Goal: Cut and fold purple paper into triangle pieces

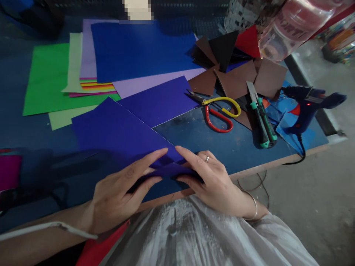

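A dark blue-purple sheet of craft paper point(111, 129) lies on the table in front of me, its near edge curled up towards my body. My left hand point(124, 188) grips that raised edge between thumb and fingers. Close beside it, my right hand point(208, 173), with a ring on one finger, pinches the same edge from the other side. Both forefingers rest on the sheet's upper face, nearly meeting. Beyond it lies another purple piece point(161, 103), partly under the first sheet.
Scissors point(219, 111), a green box cutter point(259, 118) and a glue gun point(305, 107) with a lit red light lie rightward. Brown scraps point(235, 77) and a plastic bottle point(294, 29) sit behind. Stacked coloured sheets point(144, 48) lie at the back left. The table's wooden edge point(257, 168) runs nearest me.
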Motion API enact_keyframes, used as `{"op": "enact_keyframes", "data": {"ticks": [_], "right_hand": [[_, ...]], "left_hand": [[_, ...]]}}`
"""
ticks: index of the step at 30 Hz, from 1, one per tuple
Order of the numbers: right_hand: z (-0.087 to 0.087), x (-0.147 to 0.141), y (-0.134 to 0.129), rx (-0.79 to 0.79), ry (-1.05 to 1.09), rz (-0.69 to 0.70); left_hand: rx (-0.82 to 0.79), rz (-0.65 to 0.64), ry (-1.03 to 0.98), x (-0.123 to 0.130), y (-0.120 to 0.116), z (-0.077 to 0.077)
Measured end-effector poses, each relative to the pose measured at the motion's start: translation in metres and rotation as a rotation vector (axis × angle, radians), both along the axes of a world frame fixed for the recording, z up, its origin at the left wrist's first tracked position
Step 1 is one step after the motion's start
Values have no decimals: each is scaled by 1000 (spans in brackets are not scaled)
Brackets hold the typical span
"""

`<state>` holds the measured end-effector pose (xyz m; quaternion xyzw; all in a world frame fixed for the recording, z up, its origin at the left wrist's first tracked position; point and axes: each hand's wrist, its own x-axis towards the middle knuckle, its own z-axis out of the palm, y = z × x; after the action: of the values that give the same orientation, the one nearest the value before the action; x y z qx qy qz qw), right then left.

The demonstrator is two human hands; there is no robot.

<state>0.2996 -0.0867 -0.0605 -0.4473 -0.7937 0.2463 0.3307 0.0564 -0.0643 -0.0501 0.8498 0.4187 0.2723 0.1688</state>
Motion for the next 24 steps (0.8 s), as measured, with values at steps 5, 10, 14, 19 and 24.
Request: {"op": "enact_keyframes", "data": {"ticks": [5,10,14,19,24], "right_hand": [[2,-5,1,49,-56,-118],[4,-12,6,67,-131,-185],[1,-18,8,94,-202,-235],[1,-19,9,71,-201,-219],[7,-19,15,-7,-244,-150]], "left_hand": [[-184,52,-112,-2,2,-4],[-243,147,-125,-2,2,-7],[-282,188,-174,-1,2,-8],[-208,139,-76,-2,4,-2],[288,-14,206,0,5,0]]}}
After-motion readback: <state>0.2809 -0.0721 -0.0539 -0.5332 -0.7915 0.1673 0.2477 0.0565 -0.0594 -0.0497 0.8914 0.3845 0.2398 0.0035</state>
